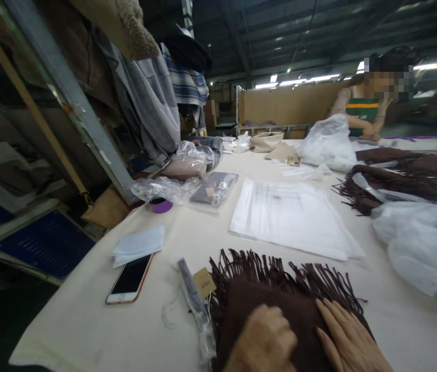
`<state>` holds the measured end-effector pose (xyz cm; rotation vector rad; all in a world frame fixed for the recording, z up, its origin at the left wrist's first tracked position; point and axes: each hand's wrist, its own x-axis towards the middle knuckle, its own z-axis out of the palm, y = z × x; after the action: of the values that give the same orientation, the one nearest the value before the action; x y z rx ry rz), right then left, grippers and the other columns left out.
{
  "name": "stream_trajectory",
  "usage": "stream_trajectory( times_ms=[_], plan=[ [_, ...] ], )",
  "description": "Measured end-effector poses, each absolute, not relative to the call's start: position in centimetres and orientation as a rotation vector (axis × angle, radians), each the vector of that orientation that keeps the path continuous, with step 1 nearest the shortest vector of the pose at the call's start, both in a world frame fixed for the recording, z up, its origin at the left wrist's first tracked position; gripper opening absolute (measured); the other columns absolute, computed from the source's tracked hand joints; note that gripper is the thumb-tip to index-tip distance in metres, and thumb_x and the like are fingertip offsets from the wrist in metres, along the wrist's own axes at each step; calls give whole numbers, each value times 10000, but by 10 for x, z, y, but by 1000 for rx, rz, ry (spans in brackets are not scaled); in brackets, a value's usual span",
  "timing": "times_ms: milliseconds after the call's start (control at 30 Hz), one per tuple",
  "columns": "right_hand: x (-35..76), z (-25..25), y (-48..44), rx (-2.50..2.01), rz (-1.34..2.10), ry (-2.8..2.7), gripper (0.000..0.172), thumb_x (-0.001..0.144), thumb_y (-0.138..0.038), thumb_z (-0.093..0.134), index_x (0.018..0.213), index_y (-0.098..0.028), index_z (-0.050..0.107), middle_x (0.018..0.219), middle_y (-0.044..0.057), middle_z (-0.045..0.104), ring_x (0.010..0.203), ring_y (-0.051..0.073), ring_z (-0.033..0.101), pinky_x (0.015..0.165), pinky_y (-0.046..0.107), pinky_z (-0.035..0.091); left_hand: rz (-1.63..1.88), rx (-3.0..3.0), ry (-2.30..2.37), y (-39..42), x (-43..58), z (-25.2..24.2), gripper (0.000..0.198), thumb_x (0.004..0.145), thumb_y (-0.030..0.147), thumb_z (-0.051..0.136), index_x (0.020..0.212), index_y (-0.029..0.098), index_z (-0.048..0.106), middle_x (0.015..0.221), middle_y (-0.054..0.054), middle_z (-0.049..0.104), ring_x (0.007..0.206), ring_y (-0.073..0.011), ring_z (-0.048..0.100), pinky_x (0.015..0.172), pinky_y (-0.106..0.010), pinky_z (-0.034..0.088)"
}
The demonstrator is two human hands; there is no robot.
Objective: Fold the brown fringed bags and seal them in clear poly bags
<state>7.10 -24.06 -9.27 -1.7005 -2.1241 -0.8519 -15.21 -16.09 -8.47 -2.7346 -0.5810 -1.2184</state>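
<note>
A dark brown fringed piece, seemingly a suede bag point(272, 299), lies on the table in front of me with its fringe pointing away. My left hand point(263, 338) is over its middle, fingers curled and slightly blurred; whatever they may hold is hidden. Spread flat on the right part of the brown piece is my right hand point(348, 336), its fingers stretched out. A tan paper tag point(204, 282) on a string rests at the left edge of the fringe. Beside it is a narrow plastic-wrapped strip point(197, 305).
A phone point(130, 279) sits partly under pale blue cloths point(141, 243) at left. Beyond are white plastic bags point(284, 212), a purple tape roll point(161, 205) and a wrapped grey item point(214, 188). More brown fringed pieces point(408, 186) and crumpled plastic point(427, 243) lie right. A co-worker point(365, 108) is across the table.
</note>
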Motion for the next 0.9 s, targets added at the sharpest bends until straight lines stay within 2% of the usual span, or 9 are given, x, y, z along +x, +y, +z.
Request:
stream_trajectory(
  times_ms=[100,233,333,400,500,600,733,800,900],
  plan=[
    [64,-83,-239,-1795,-824,-2142,456,902,-285,239,1107,-71,585,1165,168,614,1073,273,563,877,422,448,-881,-2757,-990,-94,-219,-51,367,855,75,267,1181,117,428,1130,-134,585,1111,-190,527,928,-381,481],
    [61,-83,-239,-1775,-805,-2163,446,878,-232,234,1055,-68,610,1146,184,619,1043,290,580,857,446,460,-651,-2776,-887,-48,-284,-29,221,897,234,387,1076,147,484,910,-58,633,865,-189,590,881,-428,458],
    [65,-92,-237,-1749,-801,-2104,427,865,-212,259,1065,-66,608,1133,188,622,1046,297,573,845,452,461,-570,-2742,-828,-65,-314,-30,128,899,232,412,900,173,526,717,-9,587,687,-173,542,720,-364,451],
    [68,-100,-237,-1726,-758,-2094,427,864,-231,269,1079,-78,606,1133,182,620,1075,305,551,849,461,456,-551,-2709,-812,-92,-333,-32,148,891,165,418,773,187,505,616,13,528,574,-159,470,585,-314,385],
    [71,-110,-237,-1739,-684,-2064,431,862,-279,288,1093,-99,604,1135,176,617,1121,313,515,871,476,440,-484,-2680,-833,-132,-352,-28,217,870,97,429,687,207,464,562,32,473,515,-150,411,542,-309,320],
    [72,-114,-238,-1753,-673,-2020,408,855,-299,324,1077,-114,612,1138,169,615,1144,312,498,892,474,426,-423,-2730,-1075,-150,-337,-19,163,886,136,409,786,215,511,657,7,525,615,-156,483,614,-304,374],
    [72,-117,-237,-1662,-704,-2049,371,854,-270,323,1007,-132,631,1121,162,623,1130,314,506,891,478,424,-194,-2761,-1800,-131,-262,-14,138,897,236,383,853,211,512,829,-32,578,830,-174,569,758,-300,439],
    [73,-119,-236,-1663,-690,-2028,372,852,-274,321,1013,-146,631,1123,154,625,1132,307,508,897,477,425,-154,-2689,-1925,-114,-227,-18,140,836,241,459,959,181,490,950,-71,580,903,-212,577,780,-328,452],
    [74,-124,-235,-1719,-662,-1961,398,850,-304,329,1084,-150,611,1127,147,626,1127,298,515,903,472,427,-117,-2656,-1957,-97,-206,-26,197,808,180,420,1000,168,462,1026,-96,566,880,-222,597,743,-338,459]
  ],
)
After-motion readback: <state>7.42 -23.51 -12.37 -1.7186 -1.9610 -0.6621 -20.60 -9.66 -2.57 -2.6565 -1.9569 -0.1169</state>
